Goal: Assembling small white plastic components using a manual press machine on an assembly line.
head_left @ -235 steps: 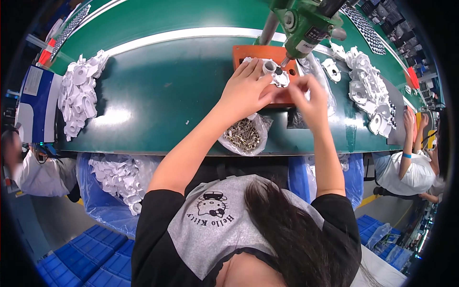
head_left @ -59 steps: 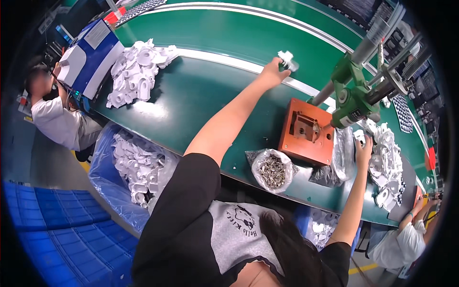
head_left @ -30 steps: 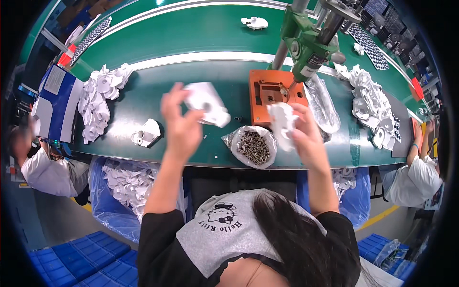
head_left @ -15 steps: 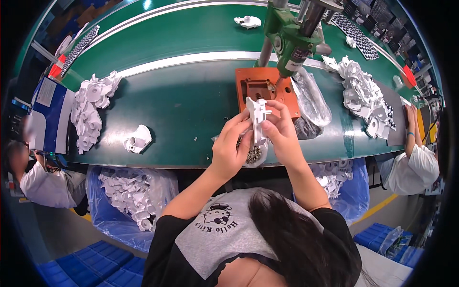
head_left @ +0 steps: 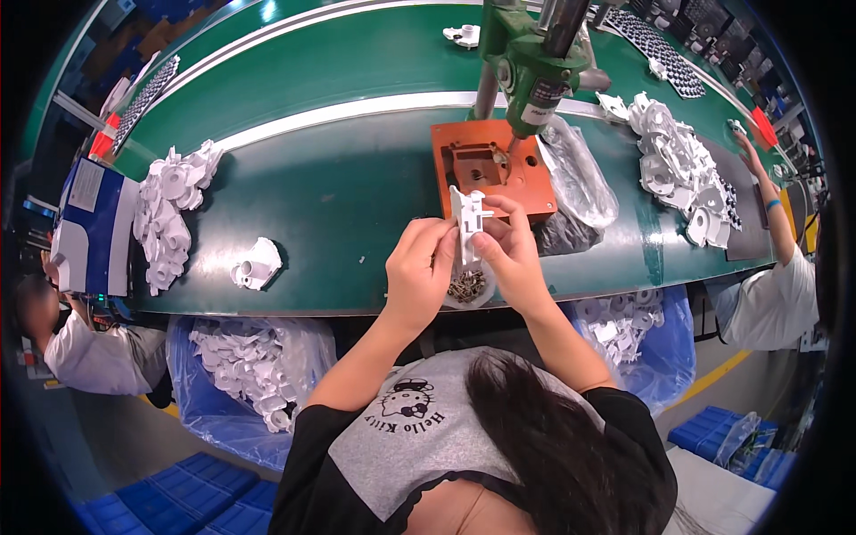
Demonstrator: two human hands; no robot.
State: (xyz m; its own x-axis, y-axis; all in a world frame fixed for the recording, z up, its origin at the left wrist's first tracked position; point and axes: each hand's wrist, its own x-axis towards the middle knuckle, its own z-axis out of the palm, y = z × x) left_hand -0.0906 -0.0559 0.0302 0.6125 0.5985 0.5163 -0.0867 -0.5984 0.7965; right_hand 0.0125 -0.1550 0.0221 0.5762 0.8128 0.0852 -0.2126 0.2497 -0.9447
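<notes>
Between my two hands I hold a white moulded plastic part (head_left: 469, 227), upright on its edge. My left hand (head_left: 419, 266) grips its left side, thumb toward me. On the right side, my right hand (head_left: 512, 259) has its thumb pressed on the part and the fingers curled behind. Just beyond lies an orange fixture block (head_left: 446, 169) with a recessed pocket, beneath a green press head (head_left: 540, 85). Below the held part stands a clear bowl of small metal screws or pins (head_left: 467, 287), partly hidden by my hands.
Piles of white parts lie on the left (head_left: 165, 223) and right (head_left: 669, 165); a single white part (head_left: 257, 264) rests nearer. Blue lined bins (head_left: 192, 392) of parts stand below the table edge. A clear plastic bag (head_left: 580, 169) lies beside the fixture. Co-workers sit at both sides.
My hands have shifted slightly left with the white part, which is turned a little. The co-worker on the right has reached an arm forward to the conveyor.
</notes>
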